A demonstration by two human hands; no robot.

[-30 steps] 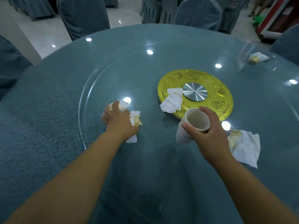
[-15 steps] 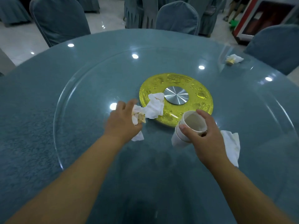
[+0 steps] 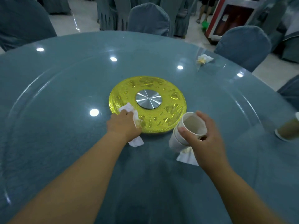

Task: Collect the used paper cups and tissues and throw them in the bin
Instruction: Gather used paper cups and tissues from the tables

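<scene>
My left hand grips a bunch of crumpled white tissues at the near-left rim of the gold disc; a tissue corner hangs out below the hand. In my right hand is a stack of white paper cups, tilted with the mouth facing me, thumb on the rim. A stained tissue lies on the glass partly under that hand. Another crumpled tissue sits at the far right of the table. A blurred paper cup lies at the right edge.
The round table has a glass turntable with a steel hub in the gold disc. Covered chairs ring the table. A red-framed cabinet and a person's legs stand at the far right.
My left hand moved right onto the tissue lying on the gold disc and closed on it with the ones it held. The view shifted; my right hand still holds the cups.
</scene>
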